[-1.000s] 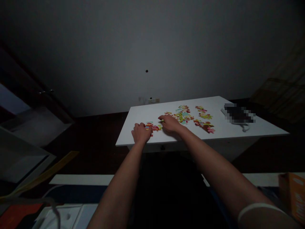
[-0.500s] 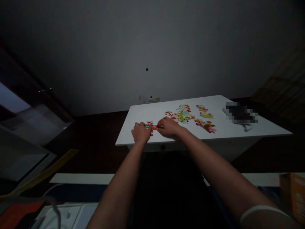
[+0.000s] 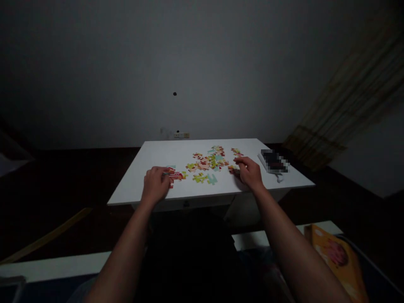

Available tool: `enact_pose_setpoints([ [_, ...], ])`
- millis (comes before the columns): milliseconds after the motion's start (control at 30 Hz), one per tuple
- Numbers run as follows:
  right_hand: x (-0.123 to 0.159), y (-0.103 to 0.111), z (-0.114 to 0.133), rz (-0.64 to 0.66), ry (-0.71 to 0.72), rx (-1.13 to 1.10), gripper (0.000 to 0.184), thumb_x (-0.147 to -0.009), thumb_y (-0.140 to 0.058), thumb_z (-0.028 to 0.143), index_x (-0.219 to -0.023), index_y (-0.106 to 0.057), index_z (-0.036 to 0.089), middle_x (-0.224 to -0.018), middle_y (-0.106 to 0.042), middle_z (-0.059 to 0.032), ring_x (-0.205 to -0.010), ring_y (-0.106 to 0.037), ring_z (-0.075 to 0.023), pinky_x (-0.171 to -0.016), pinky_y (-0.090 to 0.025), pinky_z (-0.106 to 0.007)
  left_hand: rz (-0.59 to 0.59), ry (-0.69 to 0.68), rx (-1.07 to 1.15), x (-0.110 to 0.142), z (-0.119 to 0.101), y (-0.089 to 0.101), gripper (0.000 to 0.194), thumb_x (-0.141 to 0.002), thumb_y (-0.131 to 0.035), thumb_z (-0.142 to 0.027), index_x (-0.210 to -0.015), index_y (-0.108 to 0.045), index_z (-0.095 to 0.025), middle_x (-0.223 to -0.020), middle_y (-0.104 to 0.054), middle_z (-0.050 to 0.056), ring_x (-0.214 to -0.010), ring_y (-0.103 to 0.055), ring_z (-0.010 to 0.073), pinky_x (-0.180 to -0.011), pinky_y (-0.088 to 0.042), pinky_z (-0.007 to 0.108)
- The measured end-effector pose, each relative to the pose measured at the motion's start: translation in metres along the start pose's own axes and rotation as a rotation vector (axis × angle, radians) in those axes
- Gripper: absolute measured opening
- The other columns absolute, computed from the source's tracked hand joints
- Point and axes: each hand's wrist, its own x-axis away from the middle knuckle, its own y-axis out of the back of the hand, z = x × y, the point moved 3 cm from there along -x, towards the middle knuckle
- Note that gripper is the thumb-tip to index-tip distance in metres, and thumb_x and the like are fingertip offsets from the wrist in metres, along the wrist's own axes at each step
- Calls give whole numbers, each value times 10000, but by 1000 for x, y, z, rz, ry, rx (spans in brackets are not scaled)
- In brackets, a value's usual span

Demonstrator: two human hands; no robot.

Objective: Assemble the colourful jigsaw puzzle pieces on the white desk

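My left hand (image 3: pixel 156 184) rests at the left of the table, its thumb and fingers closed on the edge of a small joined section of jigsaw pieces (image 3: pixel 177 175), red with white marks. That section lies flat, and its left part is hidden under the fingers. Over at the right, my right hand (image 3: pixel 251 172) hovers above some loose jigsaw pieces (image 3: pixel 232 169), index finger stretched forward and thumb apart from it. Its palm and lower fingers are hidden. Between the hands spreads a pile of mixed jigsaw pieces (image 3: pixel 206 163), with a few green and pale blue pieces (image 3: pixel 205 179) nearer me.
All this lies on a white table (image 3: pixel 135 168) against a grey wall. A blurred-out dark object (image 3: pixel 274 162) stands at its right side, with a pale cord (image 3: pixel 280 178) beside it. An orange box (image 3: pixel 337 256) sits close by on my right.
My right hand has left the joined section and moved right, over the loose pieces. My left hand stays at the section. The view has turned to the right.
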Motion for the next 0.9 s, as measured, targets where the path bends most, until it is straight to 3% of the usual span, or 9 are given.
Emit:
enact_pose_setpoints([
  [67, 10, 18, -13, -34, -48, 5, 311, -898, -519, 308, -927, -820, 236, -1019, -825, -86, -1002, -749, -281, -942, -568, -421, 79, -138, -68, 3, -5, -5, 473, -1031, -569, -403, -1453, -728, -259, -1527, -661, 151, -1382, -596, 402, -1131, -496, 592],
  [133, 20, 27, -25, -90, -135, -18, 307, -883, -515, 330, -884, -806, 233, -868, -785, -58, -856, -723, -261, -811, -551, -379, 126, -198, -129, 6, -7, -8, 527, -1051, -542, -457, -1532, -672, -284, -1644, -601, 136, -1471, -546, 425, -1154, -469, 639],
  [233, 30, 34, -41, -268, -280, -119, 288, -846, -516, 353, -808, -768, 220, -621, -619, 4, -609, -568, -211, -595, -409, -319, 179, -224, -132, 5, -5, -12, 501, -1092, -465, -498, -1486, -694, -291, -1599, -666, 105, -1427, -616, 390, -1135, -499, 606],
  [333, 30, 37, -53, -365, -334, -220, 242, -820, -526, 366, -716, -695, 228, -545, -502, 35, -529, -460, -179, -533, -309, -306, 192, -244, -117, 2, 0, -14, 515, -1099, -440, -522, -1421, -733, -247, -1510, -737, 112, -1342, -684, 377, -1099, -541, 576],
  [533, 22, 37, -59, -285, -332, -189, 239, -834, -530, 358, -677, -662, 236, -530, -488, 42, -532, -476, -180, -541, -329, -303, 143, -286, -97, 0, 4, -15, 525, -1085, -465, -540, -1307, -805, -208, -1450, -777, 137, -1338, -707, 379, -1183, -517, 606],
  [700, 28, 37, -40, -260, -264, -33, 254, -839, -521, 320, -699, -712, 229, -576, -608, 21, -577, -571, -193, -576, -390, -309, 141, -259, -69, 0, 1, -12, 523, -1068, -471, -568, -1269, -818, -232, -1398, -804, 127, -1316, -728, 374, -1187, -528, 621],
  [900, 39, 27, -18, -185, -146, -37, 248, -885, -520, 236, -691, -674, 251, -587, -686, 20, -552, -650, -194, -603, -475, -309, 139, -242, -36, 1, 2, -12, 504, -1057, -490, -570, -1273, -806, -242, -1371, -815, 133, -1310, -732, 393, -1211, -504, 690],
])
